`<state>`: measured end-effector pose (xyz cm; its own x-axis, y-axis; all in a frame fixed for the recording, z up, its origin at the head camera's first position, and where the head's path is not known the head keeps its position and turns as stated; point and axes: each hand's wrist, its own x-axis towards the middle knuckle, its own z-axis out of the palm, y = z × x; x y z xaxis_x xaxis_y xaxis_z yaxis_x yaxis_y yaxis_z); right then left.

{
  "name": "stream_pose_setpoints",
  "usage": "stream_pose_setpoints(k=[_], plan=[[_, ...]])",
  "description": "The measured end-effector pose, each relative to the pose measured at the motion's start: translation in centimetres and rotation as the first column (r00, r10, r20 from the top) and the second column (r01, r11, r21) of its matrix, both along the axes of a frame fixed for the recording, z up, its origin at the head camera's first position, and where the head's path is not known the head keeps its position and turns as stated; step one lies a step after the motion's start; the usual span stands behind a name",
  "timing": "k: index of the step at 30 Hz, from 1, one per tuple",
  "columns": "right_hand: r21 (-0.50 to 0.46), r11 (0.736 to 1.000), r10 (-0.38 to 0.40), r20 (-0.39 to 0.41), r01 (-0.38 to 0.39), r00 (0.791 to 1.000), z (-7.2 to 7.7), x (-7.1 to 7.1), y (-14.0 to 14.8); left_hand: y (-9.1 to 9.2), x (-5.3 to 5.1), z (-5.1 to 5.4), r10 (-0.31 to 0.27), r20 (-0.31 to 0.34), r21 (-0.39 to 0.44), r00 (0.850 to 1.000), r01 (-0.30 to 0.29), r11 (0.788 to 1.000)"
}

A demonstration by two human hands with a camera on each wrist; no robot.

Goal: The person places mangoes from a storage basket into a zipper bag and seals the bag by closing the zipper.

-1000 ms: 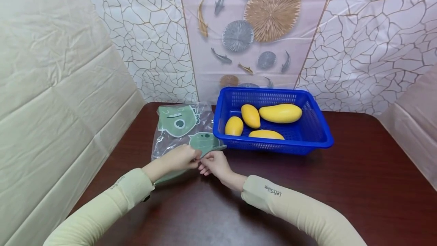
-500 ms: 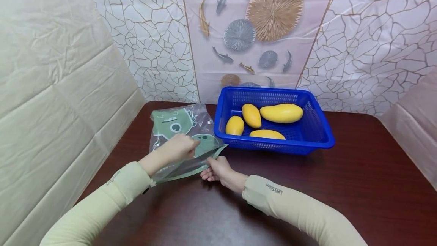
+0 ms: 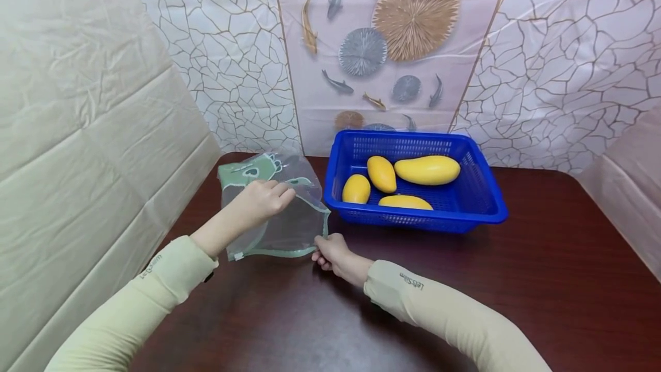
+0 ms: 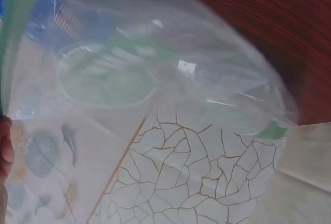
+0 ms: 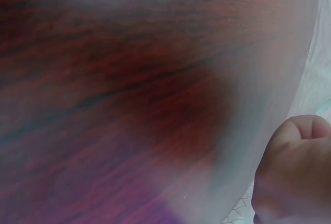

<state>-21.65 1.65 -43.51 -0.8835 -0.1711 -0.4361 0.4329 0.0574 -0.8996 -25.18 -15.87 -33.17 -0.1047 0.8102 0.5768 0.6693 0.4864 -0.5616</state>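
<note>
A clear zip bag (image 3: 296, 225) with green printed figures and a green zip edge is spread wide at its mouth, left of the blue basket. My left hand (image 3: 258, 202) pinches the upper lip of the bag and holds it raised. In the left wrist view, fingertips (image 4: 5, 149) touch the green edge of the zip bag (image 4: 108, 79). My right hand (image 3: 334, 254) pinches the lower lip near its right corner, low over the table. Only part of the right hand (image 5: 295, 169) shows in the right wrist view, its fingers curled.
A blue plastic basket (image 3: 415, 220) stands behind and right of the bag, with several yellow mangoes (image 3: 427, 170) in it. The dark wooden table (image 3: 542, 245) meets cloth-covered walls (image 3: 108, 119) at the left, back and right.
My left hand has moved left and up, lifting the upper lip of the zip bag. The mouth has opened wide, while my right hand has stayed nearly in place.
</note>
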Motion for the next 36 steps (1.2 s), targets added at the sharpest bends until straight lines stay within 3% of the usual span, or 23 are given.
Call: stream_pose_setpoints(k=[5, 12, 17, 21, 27, 36], plan=[[-0.016, 1.0, 0.005, 0.029, -0.005, 1.0, 0.1, -0.2, -0.2, -0.1, -0.2, -0.7, -0.019, -0.02, -0.035, 1.0, 0.019, 0.999], [0.028, 0.999, 0.017, -0.006, -0.017, 1.0, -0.1, 0.1, -0.2, -0.8, -0.6, -1.7, -0.009, -0.006, -0.053, 1.0, 0.009, 0.999], [-0.006, 1.0, 0.031, -0.04, -0.031, 0.999, 0.0, -0.3, 0.4, -0.3, -0.5, -2.4, -0.004, 0.046, -0.083, 0.999, 0.008, 0.996], [-0.014, 0.997, 0.072, 0.0, -0.072, 0.997, 0.2, -0.1, 1.3, -0.1, -0.2, -3.7, 0.044, 0.114, -0.133, 0.992, -0.029, 0.991], [0.007, 0.985, 0.17, 0.039, -0.17, 0.985, 0.7, 1.3, 2.6, -0.2, 0.4, -4.7, 0.092, 0.205, -0.173, 0.974, -0.057, 0.983], [0.051, 0.961, 0.275, -0.031, -0.273, 0.961, 2.0, 2.4, 4.9, -0.3, 0.8, -6.4, 0.143, 0.342, -0.178, 0.929, -0.086, 0.98]])
